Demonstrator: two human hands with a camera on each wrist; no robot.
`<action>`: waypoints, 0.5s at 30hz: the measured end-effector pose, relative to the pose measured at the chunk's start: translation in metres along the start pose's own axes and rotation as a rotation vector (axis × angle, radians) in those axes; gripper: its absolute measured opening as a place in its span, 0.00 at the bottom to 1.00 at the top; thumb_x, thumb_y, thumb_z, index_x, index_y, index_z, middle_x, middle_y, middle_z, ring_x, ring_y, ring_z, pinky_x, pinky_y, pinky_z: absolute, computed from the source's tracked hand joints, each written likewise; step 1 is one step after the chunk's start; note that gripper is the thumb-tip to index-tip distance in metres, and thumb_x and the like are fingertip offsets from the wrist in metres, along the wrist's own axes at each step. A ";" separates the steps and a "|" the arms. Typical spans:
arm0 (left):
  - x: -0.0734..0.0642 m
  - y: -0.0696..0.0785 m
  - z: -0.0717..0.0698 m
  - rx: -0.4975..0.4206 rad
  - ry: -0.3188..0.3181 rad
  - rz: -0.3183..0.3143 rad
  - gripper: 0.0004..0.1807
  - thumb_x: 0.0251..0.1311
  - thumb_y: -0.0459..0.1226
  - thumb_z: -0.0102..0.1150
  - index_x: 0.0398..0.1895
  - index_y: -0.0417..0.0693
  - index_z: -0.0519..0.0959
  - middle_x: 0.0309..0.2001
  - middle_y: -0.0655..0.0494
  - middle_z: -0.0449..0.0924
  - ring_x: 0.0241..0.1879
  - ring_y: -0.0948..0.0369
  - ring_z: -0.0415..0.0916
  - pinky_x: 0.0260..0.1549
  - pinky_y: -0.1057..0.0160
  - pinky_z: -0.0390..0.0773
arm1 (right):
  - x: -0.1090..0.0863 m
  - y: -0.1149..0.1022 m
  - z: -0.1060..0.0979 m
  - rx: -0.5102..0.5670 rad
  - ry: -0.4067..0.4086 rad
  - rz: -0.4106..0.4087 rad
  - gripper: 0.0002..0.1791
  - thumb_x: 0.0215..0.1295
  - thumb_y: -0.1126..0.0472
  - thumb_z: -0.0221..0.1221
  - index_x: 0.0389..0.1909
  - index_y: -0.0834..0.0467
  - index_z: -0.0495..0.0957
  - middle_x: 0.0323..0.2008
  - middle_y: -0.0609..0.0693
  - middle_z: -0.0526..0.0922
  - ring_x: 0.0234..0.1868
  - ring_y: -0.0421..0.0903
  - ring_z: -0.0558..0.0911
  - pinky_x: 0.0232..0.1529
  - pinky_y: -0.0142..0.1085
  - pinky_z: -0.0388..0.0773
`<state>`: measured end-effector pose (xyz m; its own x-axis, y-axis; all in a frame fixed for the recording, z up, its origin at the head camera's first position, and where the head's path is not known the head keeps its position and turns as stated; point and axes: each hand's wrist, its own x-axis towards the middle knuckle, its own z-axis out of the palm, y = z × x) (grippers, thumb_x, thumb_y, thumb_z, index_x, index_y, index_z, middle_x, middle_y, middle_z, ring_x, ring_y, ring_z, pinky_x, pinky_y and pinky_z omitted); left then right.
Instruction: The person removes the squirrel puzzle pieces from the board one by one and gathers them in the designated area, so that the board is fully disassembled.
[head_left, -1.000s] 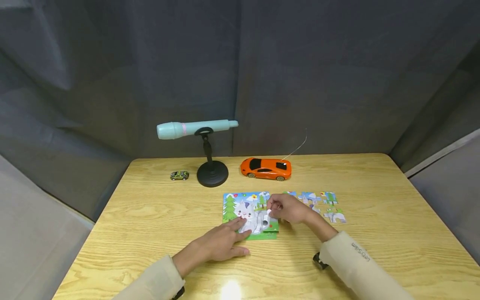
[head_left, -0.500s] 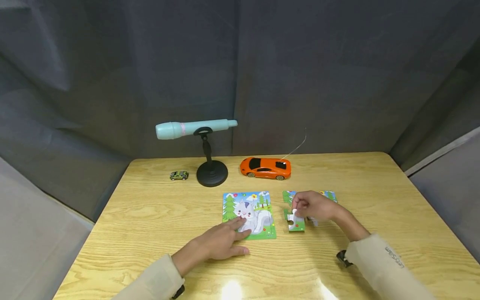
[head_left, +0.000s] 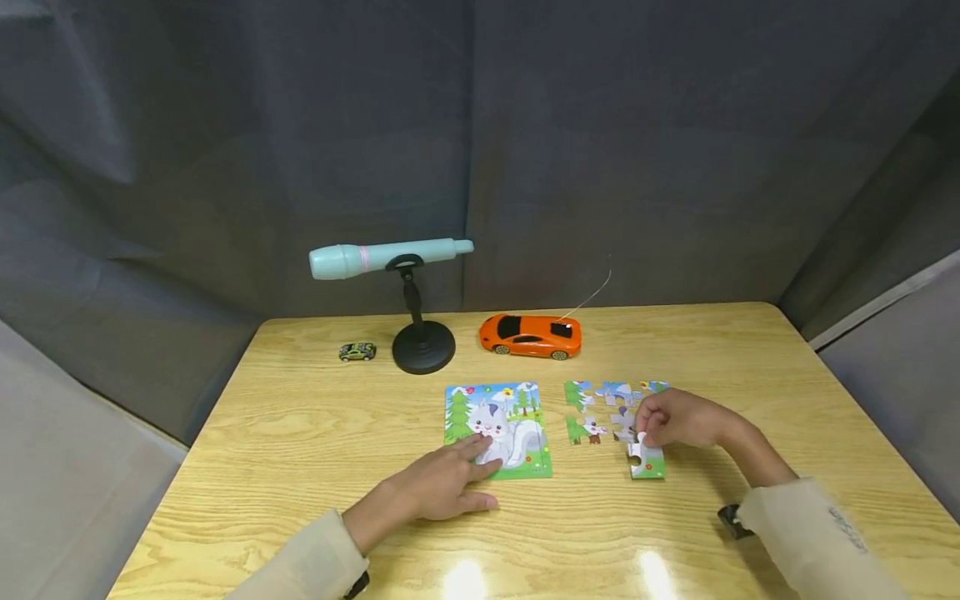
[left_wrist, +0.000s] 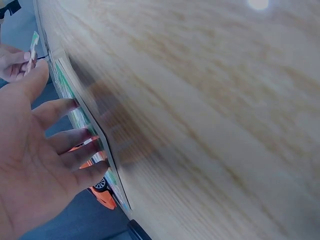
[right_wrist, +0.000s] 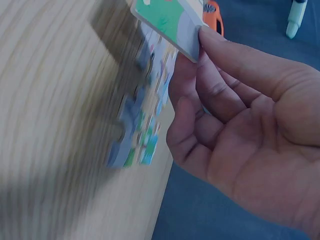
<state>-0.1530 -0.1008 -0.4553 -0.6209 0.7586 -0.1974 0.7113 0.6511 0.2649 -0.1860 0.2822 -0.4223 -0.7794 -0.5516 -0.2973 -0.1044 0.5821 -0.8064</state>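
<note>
My left hand [head_left: 442,483] rests its fingers, spread and nearly straight, on the lower left part of a square picture card [head_left: 531,435] showing a grey-white squirrel and green trees. In the left wrist view, the fingertips of this hand [left_wrist: 45,155] touch the card's face. Off to the right, my right hand [head_left: 686,421] pinches a puzzle piece [head_left: 648,465] between thumb and fingers, printed green, white and grey. The right wrist view has that puzzle piece [right_wrist: 167,22] raised over the table. Several loose puzzle pieces [head_left: 582,429] lie in rows beside and partly behind the right hand.
Behind the card stands an orange toy car [head_left: 531,336] with a thin wire antenna. A turquoise toy microphone [head_left: 393,255] sits on a black stand [head_left: 423,347], with a small patterned car [head_left: 357,352] left of it. Dark curtain [head_left: 600,150] backs the wooden table [head_left: 315,417].
My right hand has carried the puzzle piece from the card's right edge rightward, past the loose pieces, uncovering the left ones. The left hand has stayed on the card.
</note>
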 end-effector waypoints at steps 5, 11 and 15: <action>0.000 -0.001 0.000 0.006 0.003 0.007 0.33 0.66 0.59 0.44 0.68 0.52 0.65 0.73 0.45 0.54 0.73 0.48 0.52 0.70 0.52 0.57 | -0.009 0.013 -0.004 -0.021 0.017 0.023 0.08 0.58 0.69 0.61 0.35 0.71 0.75 0.21 0.46 0.72 0.22 0.35 0.66 0.24 0.28 0.66; 0.000 -0.001 0.000 0.015 0.003 0.016 0.33 0.66 0.59 0.44 0.68 0.53 0.65 0.73 0.45 0.54 0.73 0.48 0.52 0.69 0.52 0.57 | -0.017 0.025 -0.008 -0.079 0.044 0.069 0.08 0.54 0.71 0.62 0.33 0.70 0.75 0.24 0.48 0.73 0.24 0.36 0.68 0.26 0.28 0.67; 0.000 -0.002 0.000 0.010 0.000 0.018 0.33 0.66 0.58 0.44 0.69 0.53 0.65 0.73 0.45 0.54 0.73 0.49 0.52 0.69 0.52 0.58 | -0.021 0.031 -0.008 -0.100 0.090 0.095 0.06 0.52 0.71 0.63 0.30 0.67 0.76 0.24 0.48 0.73 0.25 0.37 0.68 0.26 0.28 0.67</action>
<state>-0.1545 -0.1018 -0.4560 -0.6083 0.7699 -0.1929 0.7253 0.6379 0.2589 -0.1778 0.3171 -0.4367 -0.8405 -0.4376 -0.3194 -0.0849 0.6886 -0.7202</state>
